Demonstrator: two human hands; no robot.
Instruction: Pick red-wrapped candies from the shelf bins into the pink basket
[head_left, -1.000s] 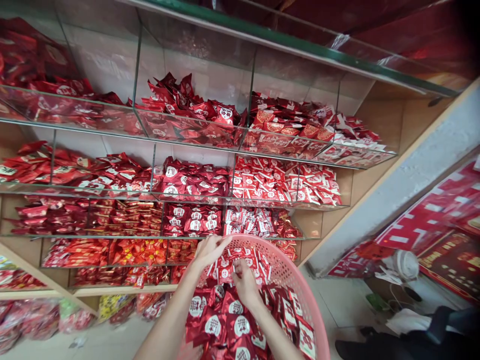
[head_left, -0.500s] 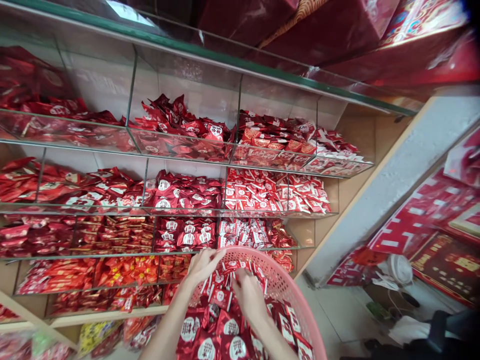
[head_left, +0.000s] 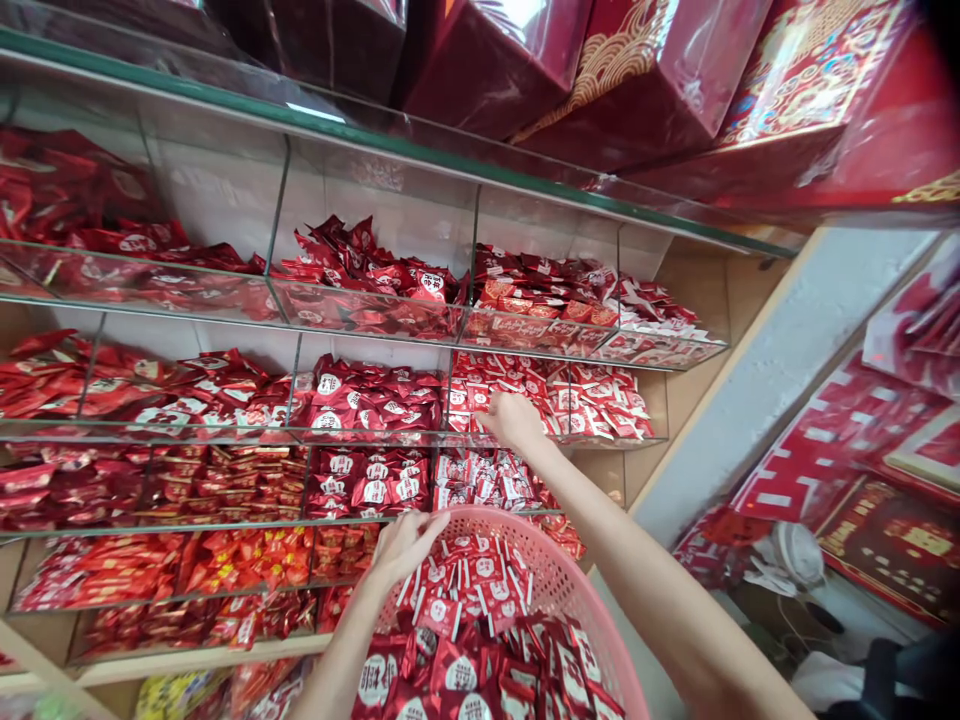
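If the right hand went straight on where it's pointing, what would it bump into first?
Probably the small red-and-white packets right in front of the right hand. Its fingertips may already be touching them; the picture doesn't show the depth clearly.

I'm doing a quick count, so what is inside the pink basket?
In the pink basket, small red-and-white packets lie at the far side, larger dark red packets nearer the camera. Whatever lies beneath the top layer is covered; the basket's near end is outside the picture.
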